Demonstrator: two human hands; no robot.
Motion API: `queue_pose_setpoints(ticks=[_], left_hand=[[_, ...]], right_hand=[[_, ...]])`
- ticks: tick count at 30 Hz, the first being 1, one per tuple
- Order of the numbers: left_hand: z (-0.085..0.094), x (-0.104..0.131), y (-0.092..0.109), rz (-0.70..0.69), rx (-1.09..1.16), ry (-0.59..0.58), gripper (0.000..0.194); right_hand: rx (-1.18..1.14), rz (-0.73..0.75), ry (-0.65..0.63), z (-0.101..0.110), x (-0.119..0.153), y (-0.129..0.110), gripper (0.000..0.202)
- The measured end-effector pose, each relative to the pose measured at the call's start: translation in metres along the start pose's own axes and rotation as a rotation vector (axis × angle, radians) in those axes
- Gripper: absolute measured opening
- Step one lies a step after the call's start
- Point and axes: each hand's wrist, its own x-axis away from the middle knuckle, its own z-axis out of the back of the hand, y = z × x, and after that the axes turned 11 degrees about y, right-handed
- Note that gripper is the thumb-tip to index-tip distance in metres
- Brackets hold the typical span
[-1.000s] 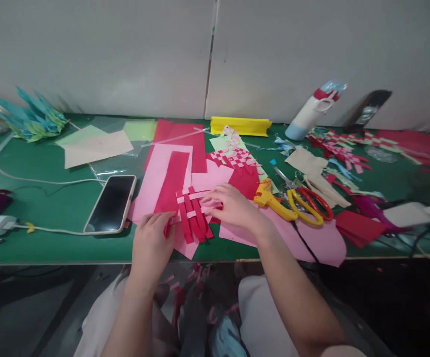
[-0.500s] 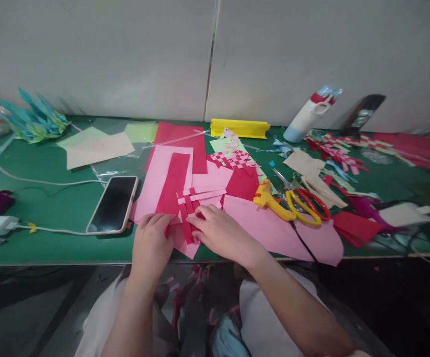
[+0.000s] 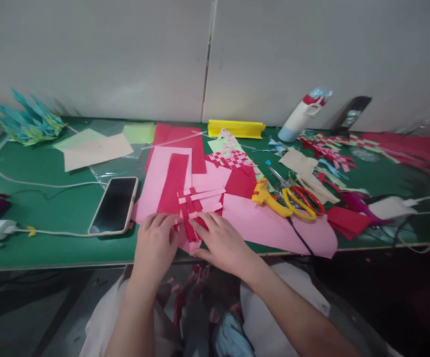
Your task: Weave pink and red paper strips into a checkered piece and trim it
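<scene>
Red and pink paper strips (image 3: 190,202), woven across each other, lie near the table's front edge. On their left side, my left hand (image 3: 157,240) is closed, thumb and forefinger pinching the end of a pink strip. My right hand (image 3: 220,240) rests on the right side of the weave with its fingers apart and touching the strips. Behind the hands lie a pink sheet (image 3: 151,176) and a red piece (image 3: 173,181) on top of it. A finished-looking red and pink checkered piece (image 3: 233,157) sits further back.
To the right are a yellow glue gun (image 3: 269,198), scissors (image 3: 300,202), a pink sheet (image 3: 259,228) and a bottle (image 3: 304,116). A phone (image 3: 113,206) lies left of my hands on the green table (image 3: 47,203). Cables run along both sides.
My right hand's fingers have spread, with the thumb now lower, near the strips' bottom ends. The view has shifted slightly. My left hand stays beside the weave.
</scene>
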Motion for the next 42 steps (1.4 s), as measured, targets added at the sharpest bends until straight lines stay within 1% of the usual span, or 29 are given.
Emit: queue_pose_setpoints(ticks=[3, 6, 11, 13, 15, 17, 19, 20, 23, 26, 31, 36, 39, 42], left_hand=[[-0.002, 0.002, 0.0, 0.029, -0.016, -0.024, 0.029], [-0.003, 0.001, 0.002, 0.075, 0.054, -0.031, 0.032], [-0.002, -0.001, 0.01, 0.315, 0.278, -0.017, 0.037], [-0.003, -0.002, 0.013, 0.381, 0.342, -0.022, 0.039], [-0.006, -0.002, 0.015, 0.451, 0.47, -0.045, 0.043], [-0.01, -0.002, 0.016, 0.547, 0.673, -0.066, 0.045], [-0.012, -0.002, 0.017, 0.646, 0.839, -0.054, 0.045], [-0.012, -0.002, 0.018, 0.683, 0.877, -0.033, 0.045], [-0.011, -0.003, 0.02, 0.733, 0.896, 0.019, 0.044], [-0.006, -0.005, 0.023, 0.773, 0.933, 0.025, 0.041], [-0.002, -0.007, 0.026, 0.921, 1.114, 0.004, 0.043], [-0.002, -0.01, 0.026, 1.059, 1.262, 0.033, 0.049], [-0.002, -0.014, 0.028, 1.088, 1.3, 0.021, 0.047], [-0.005, -0.017, 0.03, 1.12, 1.359, 0.02, 0.047]], right_hand=[[0.002, -0.027, 0.025, -0.005, 0.003, -0.003, 0.07], [-0.009, -0.064, 0.038, -0.007, 0.003, -0.005, 0.069], [-0.022, -0.118, 0.058, -0.005, -0.002, -0.007, 0.064], [-0.02, -0.128, 0.07, -0.004, -0.004, -0.008, 0.064], [-0.018, -0.133, 0.078, -0.004, -0.004, -0.009, 0.064], [-0.019, -0.135, 0.08, -0.002, -0.005, -0.01, 0.063], [-0.019, -0.137, 0.075, -0.001, -0.006, -0.011, 0.061], [-0.017, -0.14, 0.073, 0.0, -0.006, -0.011, 0.06], [-0.002, -0.146, 0.065, 0.0, -0.007, -0.013, 0.055], [0.026, -0.153, 0.058, -0.001, -0.009, -0.016, 0.054], [0.051, -0.176, 0.061, -0.003, -0.009, -0.019, 0.054], [0.033, -0.186, 0.08, -0.005, -0.009, -0.018, 0.049], [-0.016, -0.204, 0.109, -0.005, -0.009, -0.017, 0.052], [-0.055, -0.228, 0.128, -0.005, -0.012, -0.015, 0.046]])
